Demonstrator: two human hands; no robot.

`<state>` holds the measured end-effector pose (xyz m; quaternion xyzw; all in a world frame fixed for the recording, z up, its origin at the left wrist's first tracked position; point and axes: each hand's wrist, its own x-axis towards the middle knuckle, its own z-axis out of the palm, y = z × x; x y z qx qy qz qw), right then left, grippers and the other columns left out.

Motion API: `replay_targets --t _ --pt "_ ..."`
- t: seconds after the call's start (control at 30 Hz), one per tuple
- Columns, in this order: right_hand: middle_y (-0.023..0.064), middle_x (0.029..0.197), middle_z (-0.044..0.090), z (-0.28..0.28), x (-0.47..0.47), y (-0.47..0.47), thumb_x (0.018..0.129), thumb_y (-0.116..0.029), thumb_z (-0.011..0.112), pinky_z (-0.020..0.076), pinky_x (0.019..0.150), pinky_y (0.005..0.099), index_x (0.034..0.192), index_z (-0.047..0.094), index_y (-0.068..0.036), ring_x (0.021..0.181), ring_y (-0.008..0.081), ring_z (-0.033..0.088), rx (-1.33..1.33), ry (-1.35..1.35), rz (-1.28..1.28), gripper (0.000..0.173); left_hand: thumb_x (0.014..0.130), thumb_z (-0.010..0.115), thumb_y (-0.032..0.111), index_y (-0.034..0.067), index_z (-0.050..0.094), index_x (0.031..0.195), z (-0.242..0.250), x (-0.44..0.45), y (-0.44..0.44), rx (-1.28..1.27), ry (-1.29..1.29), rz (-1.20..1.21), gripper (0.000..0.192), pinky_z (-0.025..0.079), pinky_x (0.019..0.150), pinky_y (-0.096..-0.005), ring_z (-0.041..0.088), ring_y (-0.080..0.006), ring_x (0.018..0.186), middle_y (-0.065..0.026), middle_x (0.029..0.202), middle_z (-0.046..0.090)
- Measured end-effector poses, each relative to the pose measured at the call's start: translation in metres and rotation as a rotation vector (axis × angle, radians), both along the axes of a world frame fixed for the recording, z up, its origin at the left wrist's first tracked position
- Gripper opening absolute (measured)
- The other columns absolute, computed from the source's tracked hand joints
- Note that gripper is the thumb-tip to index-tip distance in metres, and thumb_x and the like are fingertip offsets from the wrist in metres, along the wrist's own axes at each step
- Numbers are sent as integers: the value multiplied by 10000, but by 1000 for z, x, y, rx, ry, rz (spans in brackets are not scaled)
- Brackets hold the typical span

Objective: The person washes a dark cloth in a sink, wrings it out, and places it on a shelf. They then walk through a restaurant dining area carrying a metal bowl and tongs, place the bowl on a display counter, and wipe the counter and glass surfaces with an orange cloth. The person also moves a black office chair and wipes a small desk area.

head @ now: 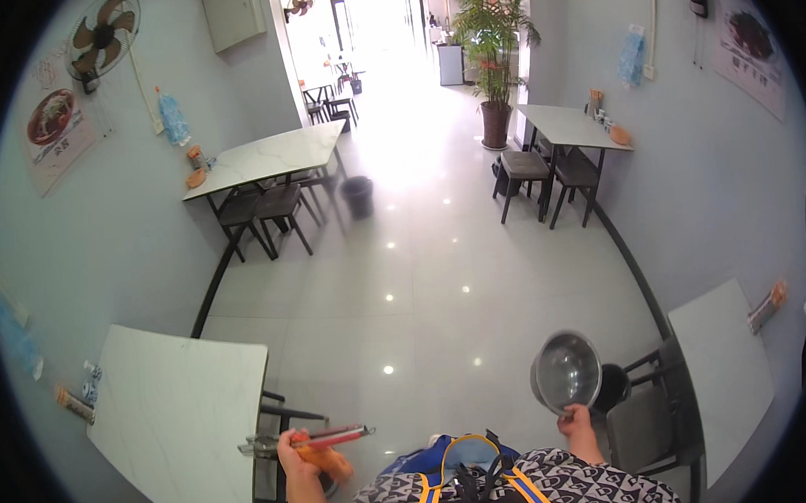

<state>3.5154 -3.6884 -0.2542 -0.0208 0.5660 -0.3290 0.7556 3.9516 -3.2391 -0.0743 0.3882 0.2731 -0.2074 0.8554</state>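
My left hand [298,456] grips a pair of metal tongs [337,436] with red handles, along with an orange cloth [328,459]. The metal heads of the tongs reach left, over the edge of the near-left marble-look table [180,403]. On the other side, my right hand [575,419] holds a stainless steel bowl [570,371] by its lower rim. The bowl is tipped so that its shiny inside faces me, and it partly hides a dark bin [611,387] behind it.
A near-right table [725,372] has a dark chair [643,423] beside it. Farther off stand a left table [270,153] with stools [283,203], a black bin [358,197], a right table [573,126] and a potted plant [497,122]. Glossy floor tiles [417,264] run between them.
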Motion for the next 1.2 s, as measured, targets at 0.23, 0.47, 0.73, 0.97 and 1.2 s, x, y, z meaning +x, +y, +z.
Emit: replay_targets --t 0.23,0.47,0.73,0.97,1.2 --pt "49 699 507 -18 7 -31 641 -92 608 439 460 285 778 508 -86 576 220 517 180 409 -30 170 787 600 119 71 545 761 45 184 -277 -42 -129 -331 77 525 707 -353 613 -221 719 -108 757 626" --pt "34 685 501 -47 155 -213 634 -73 600 428 457 287 763 501 -106 556 207 491 252 500 -22 166 787 597 104 67 537 747 33 334 -490 -55 -99 -256 81 536 716 -348 620 -215 720 -101 744 615" --pt "16 669 494 -58 390 -573 627 -51 591 415 455 290 745 492 -129 533 193 462 82 283 -20 173 770 603 128 75 522 785 -1 498 -597 60 -45 30 99 528 713 -385 612 -221 743 -87 777 607" --pt "1 680 513 -61 673 -841 613 -33 594 411 460 292 734 482 -139 541 182 473 -49 -69 -38 195 750 594 218 94 510 809 -40 692 -727 128 129 126 161 499 668 -562 595 -281 713 -65 774 615" --pt "24 700 522 -22 774 -854 619 -58 647 424 503 304 797 504 -94 594 183 502 174 245 -117 231 789 597 160 58 545 782 12 897 -982 -26 -35 -208 115 527 730 -385 609 -232 726 -84 761 614"
